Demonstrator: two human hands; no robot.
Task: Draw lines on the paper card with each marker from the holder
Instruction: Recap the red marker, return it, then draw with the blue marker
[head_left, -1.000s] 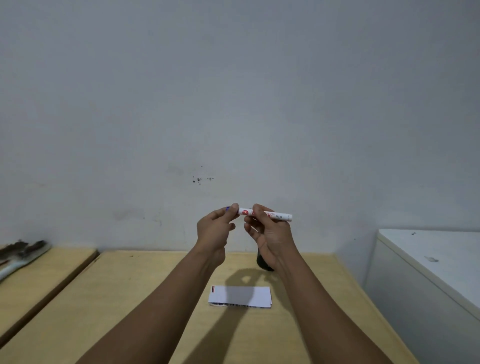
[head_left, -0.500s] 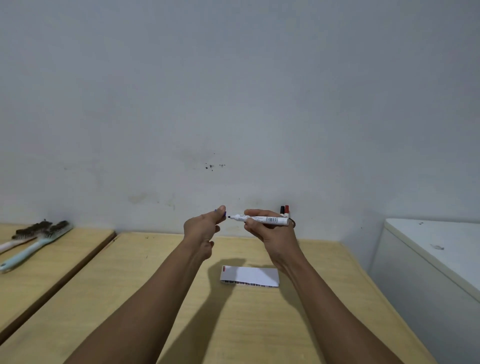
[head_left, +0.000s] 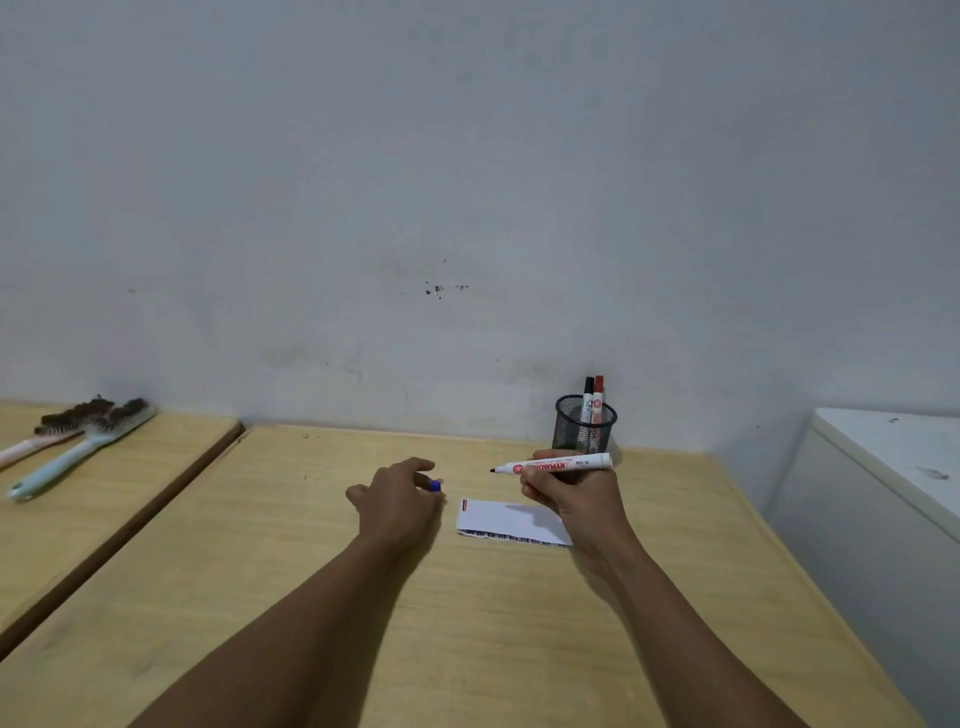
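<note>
1. Over the middle of the wooden table (head_left: 311, 519), the right hand (head_left: 576, 493) hovers with an uncapped white marker (head_left: 556, 464) gripped between thumb and fingers — barrel lying almost level, dark tip pointing left.
2. Just below that hand sits the paper card (head_left: 506, 522), flat on the table, its right end hidden under the hand; a small red mark shows at its top-left corner and a row of dark marks runs along its near edge.
3. Left of the card, the left hand (head_left: 400, 501) is low over the table, palm down, fingers curled around a small blue cap (head_left: 435, 485) — only the cap's end peeks out past the fingertips. Whether the hand touches the table I cannot tell.
4. Behind the right hand, against the wall, stands the black mesh holder (head_left: 584, 423), upright, with two markers in it: a black-capped marker (head_left: 588, 397) and a red-capped marker (head_left: 598, 396), side by side, caps up.
5. Far left, on a second table (head_left: 104, 493), lie two brushes (head_left: 78, 436), well apart from the action.
6. At the right edge, a white cabinet (head_left: 893, 467) stands beside the table.
</note>
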